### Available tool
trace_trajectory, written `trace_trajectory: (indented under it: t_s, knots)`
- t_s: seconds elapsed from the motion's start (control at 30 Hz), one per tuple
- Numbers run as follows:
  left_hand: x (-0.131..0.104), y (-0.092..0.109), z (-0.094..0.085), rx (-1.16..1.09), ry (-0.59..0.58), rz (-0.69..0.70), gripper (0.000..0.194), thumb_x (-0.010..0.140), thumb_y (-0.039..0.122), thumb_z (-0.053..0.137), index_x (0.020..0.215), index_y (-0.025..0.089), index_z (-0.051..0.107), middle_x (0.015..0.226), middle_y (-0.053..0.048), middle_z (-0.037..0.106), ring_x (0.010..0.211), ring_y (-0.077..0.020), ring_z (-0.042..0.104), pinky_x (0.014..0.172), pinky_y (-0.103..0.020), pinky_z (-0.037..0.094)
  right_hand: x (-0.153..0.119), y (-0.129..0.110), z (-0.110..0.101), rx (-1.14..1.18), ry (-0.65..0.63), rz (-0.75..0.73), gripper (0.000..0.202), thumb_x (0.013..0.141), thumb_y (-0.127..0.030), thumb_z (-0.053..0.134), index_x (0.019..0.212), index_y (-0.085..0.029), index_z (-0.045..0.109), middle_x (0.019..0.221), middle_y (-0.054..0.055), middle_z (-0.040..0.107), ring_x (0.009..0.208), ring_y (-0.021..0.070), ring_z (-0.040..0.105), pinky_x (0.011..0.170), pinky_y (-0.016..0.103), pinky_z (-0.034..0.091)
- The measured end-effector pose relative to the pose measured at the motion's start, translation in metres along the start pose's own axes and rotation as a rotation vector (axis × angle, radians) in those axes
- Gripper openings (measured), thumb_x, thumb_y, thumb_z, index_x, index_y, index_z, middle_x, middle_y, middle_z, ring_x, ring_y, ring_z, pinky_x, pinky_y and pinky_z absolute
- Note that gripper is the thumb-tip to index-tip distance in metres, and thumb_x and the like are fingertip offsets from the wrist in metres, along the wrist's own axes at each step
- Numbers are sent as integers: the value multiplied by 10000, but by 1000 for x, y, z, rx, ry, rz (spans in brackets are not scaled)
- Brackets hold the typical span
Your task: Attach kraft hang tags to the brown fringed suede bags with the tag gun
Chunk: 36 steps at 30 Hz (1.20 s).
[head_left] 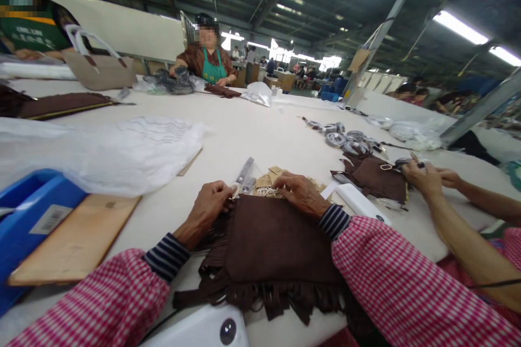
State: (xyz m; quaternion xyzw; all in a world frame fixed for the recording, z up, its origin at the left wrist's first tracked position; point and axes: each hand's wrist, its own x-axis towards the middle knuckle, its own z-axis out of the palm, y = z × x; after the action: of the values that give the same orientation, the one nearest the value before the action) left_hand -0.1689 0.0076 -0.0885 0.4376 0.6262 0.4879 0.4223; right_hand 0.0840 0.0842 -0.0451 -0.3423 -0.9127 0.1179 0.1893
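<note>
A dark brown fringed bag (280,241) lies on the white table in front of me, its fringe hanging toward the near edge. At its upper left corner my left hand (209,203) is closed, thumb and forefinger pinched together on something too small to name. My right hand (303,193) rests over the bag's upper edge with bent fingers apart, touching the tan paper tags (266,180) and their white strings (266,192). Whether it grips one is hidden. A clear plastic piece (245,169) lies just beyond my left hand.
White devices (360,203) lie right of and below the bag. A blue bin (24,227), tan board (77,238) and white plastic sheet (101,152) are left. Another person's hands (425,176) work at right near a brown bag (376,176) and coiled straps (336,139). People sit across the table.
</note>
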Motion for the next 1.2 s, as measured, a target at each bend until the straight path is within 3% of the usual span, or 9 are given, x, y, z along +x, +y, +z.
trace_trajectory:
  t_s: [0.13, 0.33, 0.43, 0.6, 0.7, 0.8, 1.0, 1.2]
  knots:
    - [-2, 1, 1, -219, 10, -82, 382, 674, 489, 773, 660, 151, 596, 581, -25, 633, 535, -116, 561, 527, -219, 427, 2, -3, 2, -255, -156, -111, 283, 914, -32, 524, 952, -215, 737, 926, 35, 626, 878, 172, 564, 744, 270, 369]
    - [-2, 4, -4, -299, -48, -89, 369, 605, 426, 838, 686, 139, 622, 625, -5, 616, 577, -103, 541, 541, -219, 429, 9, -3, 4, -424, -264, -173, 212, 988, -116, 498, 906, -189, 680, 910, 49, 608, 837, 181, 539, 732, 285, 363]
    - [0, 5, -11, -353, -130, -118, 333, 570, 348, 860, 679, 136, 627, 674, -16, 640, 636, -114, 576, 597, -233, 459, 12, 2, 7, -279, -218, -121, 185, 959, -80, 486, 905, -181, 632, 918, 41, 610, 831, 171, 532, 765, 285, 383]
    - [2, 5, -16, -417, -193, -143, 273, 519, 220, 833, 625, 141, 593, 646, 3, 612, 592, -89, 520, 519, -200, 343, 22, 12, 3, 292, 79, 125, 74, 892, -208, 548, 838, -174, 586, 789, 0, 583, 729, 153, 519, 686, 281, 421]
    - [0, 6, -13, -413, -185, -128, 278, 508, 195, 803, 607, 153, 547, 620, 24, 582, 567, -79, 488, 512, -198, 325, 32, 7, -6, 623, 178, 271, 162, 827, -322, 635, 825, -164, 601, 851, 35, 656, 723, 151, 548, 612, 262, 439]
    - [-3, 8, -7, -378, -114, -119, 304, 488, 208, 792, 617, 164, 520, 597, 35, 564, 547, -79, 472, 502, -203, 323, 42, -4, -17, 809, 226, 323, 213, 774, -348, 711, 819, -159, 624, 996, 88, 731, 834, 166, 612, 646, 252, 470]
    - [-4, 9, -1, -400, -44, -97, 343, 569, 360, 807, 690, 163, 554, 604, 33, 545, 511, -80, 454, 468, -203, 322, 54, -13, -38, 981, 218, 348, 214, 725, -340, 771, 803, -167, 672, 1054, 103, 749, 889, 185, 639, 592, 224, 468]
    - [-5, 9, -2, -407, -23, -89, 368, 607, 418, 810, 674, 162, 555, 613, 24, 545, 532, -90, 479, 462, -202, 365, 62, -11, -51, 752, 163, 270, 172, 715, -301, 753, 801, -157, 717, 964, 75, 741, 766, 144, 595, 545, 205, 449]
